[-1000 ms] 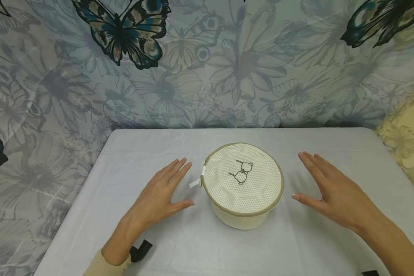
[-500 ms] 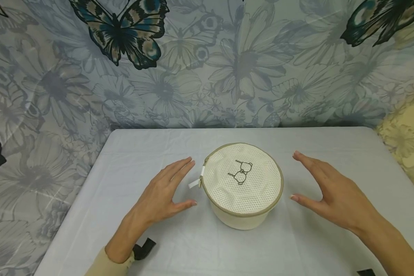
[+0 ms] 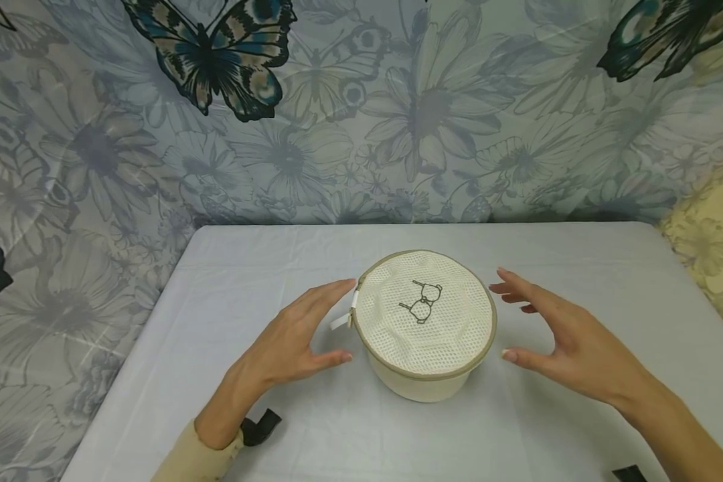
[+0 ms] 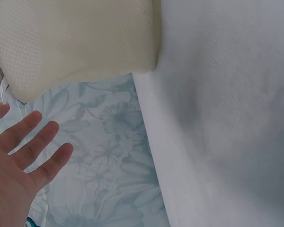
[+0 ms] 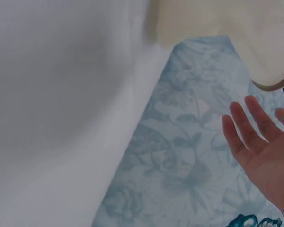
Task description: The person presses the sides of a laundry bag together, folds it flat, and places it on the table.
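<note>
A round cream mesh bra wash bag (image 3: 425,355) stands upright on the white table, with a bra outline on its lid and a tan zip around the rim. Its zip pull and a white tag (image 3: 340,322) are on the left side. My left hand (image 3: 292,338) is at that side, fingers extended and fingertips right by the rim and tag. On the right, my right hand (image 3: 572,335) is held with thumb and fingers spread, its fingertips close to the rim. Both wrist views show the palms facing the bag, with nothing held.
The white-covered table (image 3: 265,254) ends at a back edge against a flowered, butterfly-printed cloth (image 3: 337,134). A black strap (image 3: 262,426) sits at the left wrist, and another black piece (image 3: 629,473) shows below the right forearm.
Both hands have moved inward toward the bag, the left one to the right and the right one to the left. The bag stays in place.
</note>
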A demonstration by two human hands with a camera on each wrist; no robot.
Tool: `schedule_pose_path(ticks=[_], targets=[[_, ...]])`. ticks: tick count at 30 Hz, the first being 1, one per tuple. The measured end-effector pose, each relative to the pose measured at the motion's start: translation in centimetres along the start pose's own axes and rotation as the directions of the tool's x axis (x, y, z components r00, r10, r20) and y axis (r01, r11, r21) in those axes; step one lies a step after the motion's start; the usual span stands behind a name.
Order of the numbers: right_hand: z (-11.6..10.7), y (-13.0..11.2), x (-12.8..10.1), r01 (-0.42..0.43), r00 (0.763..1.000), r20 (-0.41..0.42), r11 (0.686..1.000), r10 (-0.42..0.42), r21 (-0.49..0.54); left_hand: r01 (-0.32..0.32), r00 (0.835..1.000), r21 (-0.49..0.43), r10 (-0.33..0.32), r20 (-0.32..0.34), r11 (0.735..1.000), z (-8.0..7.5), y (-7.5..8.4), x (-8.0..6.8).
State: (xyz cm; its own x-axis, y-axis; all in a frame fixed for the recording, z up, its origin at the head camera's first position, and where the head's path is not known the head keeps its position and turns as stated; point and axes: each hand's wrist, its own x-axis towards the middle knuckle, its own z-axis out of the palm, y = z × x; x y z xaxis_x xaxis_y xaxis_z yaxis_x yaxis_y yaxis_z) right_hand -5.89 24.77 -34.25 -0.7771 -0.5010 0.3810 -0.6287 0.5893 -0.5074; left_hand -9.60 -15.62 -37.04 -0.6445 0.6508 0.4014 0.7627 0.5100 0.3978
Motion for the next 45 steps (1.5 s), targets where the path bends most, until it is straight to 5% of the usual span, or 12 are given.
schedule_pose_path(ticks=[31, 45], targets=[[1.4, -1.4, 0.8, -0.177, 0.979, 0.11, 0.984, 0.172, 0.035, 0.054, 0.998, -0.182, -0.046, 0.047, 0.982, 1.0, 1.5, 1.9], [1.5, -1.1, 0.5, -0.166, 0.978, 0.137, 0.983, 0.155, 0.073, 0.131, 0.991, -0.361, -0.113, 0.072, 0.923, 1.5, 2.2, 2.2]])
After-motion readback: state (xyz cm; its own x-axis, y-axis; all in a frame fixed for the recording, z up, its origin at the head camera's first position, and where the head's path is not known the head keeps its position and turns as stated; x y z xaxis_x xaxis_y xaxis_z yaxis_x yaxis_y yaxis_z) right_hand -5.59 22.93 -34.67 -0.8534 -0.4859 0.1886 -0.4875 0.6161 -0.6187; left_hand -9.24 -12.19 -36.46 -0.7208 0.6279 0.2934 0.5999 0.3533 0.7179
